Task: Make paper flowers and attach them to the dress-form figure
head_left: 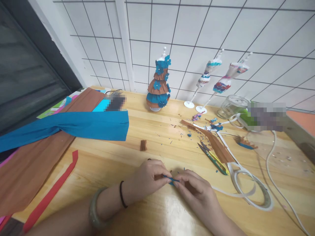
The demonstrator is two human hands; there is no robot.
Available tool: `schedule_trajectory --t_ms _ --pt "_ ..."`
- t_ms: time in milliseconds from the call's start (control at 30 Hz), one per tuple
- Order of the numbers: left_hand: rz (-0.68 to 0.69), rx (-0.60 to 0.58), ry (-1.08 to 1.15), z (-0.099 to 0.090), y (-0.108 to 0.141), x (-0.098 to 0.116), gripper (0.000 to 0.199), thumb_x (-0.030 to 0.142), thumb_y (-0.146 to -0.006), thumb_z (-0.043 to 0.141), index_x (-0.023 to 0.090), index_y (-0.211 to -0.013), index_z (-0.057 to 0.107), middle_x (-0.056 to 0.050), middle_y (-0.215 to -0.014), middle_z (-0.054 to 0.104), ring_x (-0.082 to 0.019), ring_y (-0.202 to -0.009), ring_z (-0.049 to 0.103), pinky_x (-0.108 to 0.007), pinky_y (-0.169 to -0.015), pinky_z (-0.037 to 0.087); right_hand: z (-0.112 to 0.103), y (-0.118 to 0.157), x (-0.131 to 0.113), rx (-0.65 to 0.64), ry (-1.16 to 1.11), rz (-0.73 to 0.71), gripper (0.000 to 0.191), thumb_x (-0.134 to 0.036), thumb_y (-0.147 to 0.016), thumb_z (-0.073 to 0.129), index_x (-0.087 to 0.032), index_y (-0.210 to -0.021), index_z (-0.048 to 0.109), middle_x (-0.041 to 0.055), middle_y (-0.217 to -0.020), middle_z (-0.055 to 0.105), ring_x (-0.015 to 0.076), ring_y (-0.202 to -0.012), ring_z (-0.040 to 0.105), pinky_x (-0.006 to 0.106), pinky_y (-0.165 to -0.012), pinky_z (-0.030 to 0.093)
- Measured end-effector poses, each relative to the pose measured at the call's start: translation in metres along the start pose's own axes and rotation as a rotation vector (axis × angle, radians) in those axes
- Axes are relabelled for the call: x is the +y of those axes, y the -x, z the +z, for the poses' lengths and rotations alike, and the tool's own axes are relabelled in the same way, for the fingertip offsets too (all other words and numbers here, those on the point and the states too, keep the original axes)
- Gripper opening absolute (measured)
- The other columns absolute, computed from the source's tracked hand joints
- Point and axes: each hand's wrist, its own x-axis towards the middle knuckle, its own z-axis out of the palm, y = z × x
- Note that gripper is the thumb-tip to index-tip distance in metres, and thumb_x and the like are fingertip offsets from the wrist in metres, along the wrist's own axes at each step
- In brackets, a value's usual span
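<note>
Left forearm [67,216], closest to my remote camera, enters at lower left, wearing a pale bangle [93,207] and a dark wristband [122,194]. At lower centre I see the left hand [147,178] and right hand [200,193] close together, both in a narrow pinch on one small blue paper piece [175,180], which sits between their fingertips. Just above the left hand, a brown paper bundle [143,145] rests on the wooden table [150,126]. At left, a blue sheet [98,126] crosses over a brown sheet [41,170]; a red strip [52,191] lies at lower left. At upper centre I note a dress form [157,87] in blue and brown tiers with blue flowers; two slimmer forms [222,84] on white stands occupy its right. Right of centre lie cutters [213,159] in green and yellow, a brown strip [220,147] and, lower, a roll of white tape [269,205]. Near the wall [162,23], at right, is a clear jar [227,107].
</note>
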Motion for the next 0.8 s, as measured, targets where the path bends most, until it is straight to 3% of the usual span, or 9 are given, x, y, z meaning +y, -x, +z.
schedule_trajectory --t_ms 133,400,567,800 --pt "-0.008 -0.002 0.002 0.0008 0.0003 -0.0009 0.013 0.021 -0.078 0.057 0.018 -0.078 0.069 -0.004 -0.073 0.065 -0.012 -0.069 0.058 -0.021 -0.064 0.044 0.0009 0.0012 0.0023 -0.029 -0.001 0.007 0.014 -0.021 -0.084 0.052 -0.020 -0.093 0.062 0.0053 -0.075 0.063 0.0152 -0.064 0.060 0.026 -0.058 0.049" --pt "-0.077 -0.001 0.047 -0.0002 0.0012 0.0032 0.010 0.016 -0.074 0.059 0.016 -0.073 0.068 -0.003 -0.070 0.062 -0.012 -0.068 0.056 -0.021 -0.064 0.043 -0.0012 0.0010 0.0015 -0.071 -0.007 0.012 0.012 -0.019 -0.085 0.049 -0.020 -0.080 0.060 0.0025 -0.067 0.057 0.0150 -0.062 0.056 0.026 -0.057 0.046" --pt "-0.153 0.000 0.101 0.0033 0.0023 0.0032 0.009 0.015 -0.072 0.058 0.014 -0.072 0.067 -0.001 -0.067 0.057 -0.010 -0.061 0.051 -0.019 -0.055 0.040 0.0016 0.0011 0.0006 -0.043 -0.080 0.008 0.012 -0.018 -0.083 0.053 -0.020 -0.092 0.060 0.0063 -0.086 0.058 0.0168 -0.076 0.059 0.027 -0.064 0.048" --pt "-0.229 -0.020 0.216 0.0036 0.0040 0.0047 0.011 0.018 -0.072 0.057 0.013 -0.079 0.064 -0.001 -0.069 0.058 -0.010 -0.061 0.051 -0.019 -0.056 0.040 0.0018 0.0001 -0.0030 -0.048 -0.135 0.033 0.012 -0.017 -0.085 0.050 -0.019 -0.081 0.061 0.0048 -0.076 0.059 0.0157 -0.070 0.057 0.027 -0.061 0.045"
